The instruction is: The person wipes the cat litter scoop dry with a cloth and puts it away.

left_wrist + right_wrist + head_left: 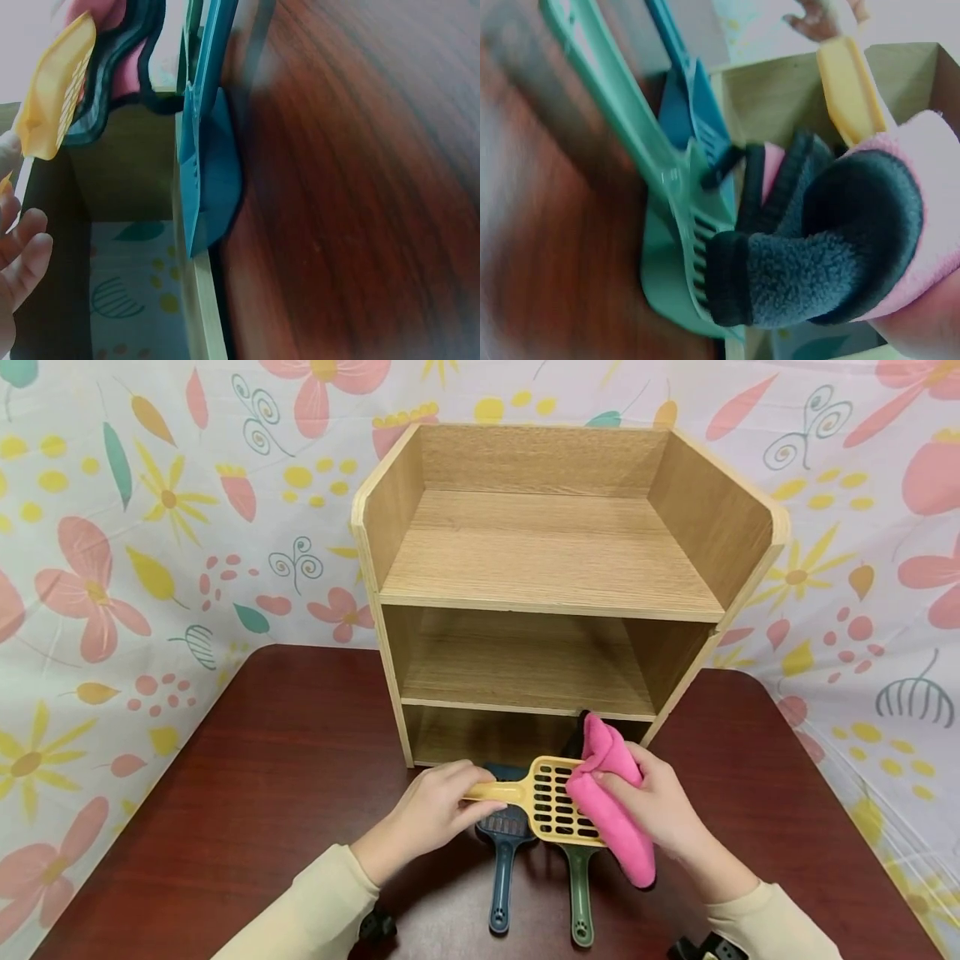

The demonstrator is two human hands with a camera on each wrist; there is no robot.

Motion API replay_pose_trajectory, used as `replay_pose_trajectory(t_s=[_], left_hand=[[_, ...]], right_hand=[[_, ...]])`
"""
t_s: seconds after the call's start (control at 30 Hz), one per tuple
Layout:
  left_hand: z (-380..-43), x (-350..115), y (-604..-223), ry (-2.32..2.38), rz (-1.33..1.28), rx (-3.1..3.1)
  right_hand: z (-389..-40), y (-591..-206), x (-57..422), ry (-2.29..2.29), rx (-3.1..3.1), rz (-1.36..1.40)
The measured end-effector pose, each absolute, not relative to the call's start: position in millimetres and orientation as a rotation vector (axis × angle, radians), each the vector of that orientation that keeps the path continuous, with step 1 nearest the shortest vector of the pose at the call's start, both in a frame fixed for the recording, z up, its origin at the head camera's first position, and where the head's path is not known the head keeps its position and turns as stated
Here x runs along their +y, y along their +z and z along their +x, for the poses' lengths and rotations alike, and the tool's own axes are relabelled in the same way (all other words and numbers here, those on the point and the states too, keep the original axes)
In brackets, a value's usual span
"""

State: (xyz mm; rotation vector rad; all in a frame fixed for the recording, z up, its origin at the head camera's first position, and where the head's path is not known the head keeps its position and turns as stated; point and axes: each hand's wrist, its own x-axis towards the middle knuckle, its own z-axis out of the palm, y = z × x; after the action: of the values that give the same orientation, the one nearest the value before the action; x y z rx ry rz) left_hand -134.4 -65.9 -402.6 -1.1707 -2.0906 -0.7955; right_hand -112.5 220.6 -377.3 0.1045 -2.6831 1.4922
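My left hand [435, 807] pinches the handle of a yellow slotted litter scoop [537, 802], lifted above the table and pointing right. In my right hand [666, 802] is a folded pink cloth [617, 814], pressed over the scoop's far right side and covering part of its slots. The right wrist view shows the cloth's dark grey fuzzy underside [795, 277]. Below the yellow scoop, a blue litter scoop [502, 868] and a green litter scoop [580, 893] lie with handles toward me. Their heads are partly hidden in the head view.
A wooden shelf unit [551, 606] with an open top tray and two lower compartments stands behind the hands. It rests on a dark red-brown table [247, 793]. A flower-patterned cloth backdrop [187, 527] hangs behind and along both sides.
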Motion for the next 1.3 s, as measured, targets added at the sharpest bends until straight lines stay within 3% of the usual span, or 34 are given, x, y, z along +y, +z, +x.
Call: replay_pose_trajectory(t_s=[0.2, 0.7, 1.3], left_hand=[[-132, -63, -408, -0.802, -1.112, -2.036], [-120, -52, -419, -0.867, -0.939, -1.999], [-103, -32, -425, -0.898, -0.745, -2.000]], right_hand=[[-106, -379, 209, 1.768, -2.468, -0.187], [-87, -387, 186, 2.177, -1.894, -0.567], [-80, -394, 152, 2.380, -1.129, -0.448]])
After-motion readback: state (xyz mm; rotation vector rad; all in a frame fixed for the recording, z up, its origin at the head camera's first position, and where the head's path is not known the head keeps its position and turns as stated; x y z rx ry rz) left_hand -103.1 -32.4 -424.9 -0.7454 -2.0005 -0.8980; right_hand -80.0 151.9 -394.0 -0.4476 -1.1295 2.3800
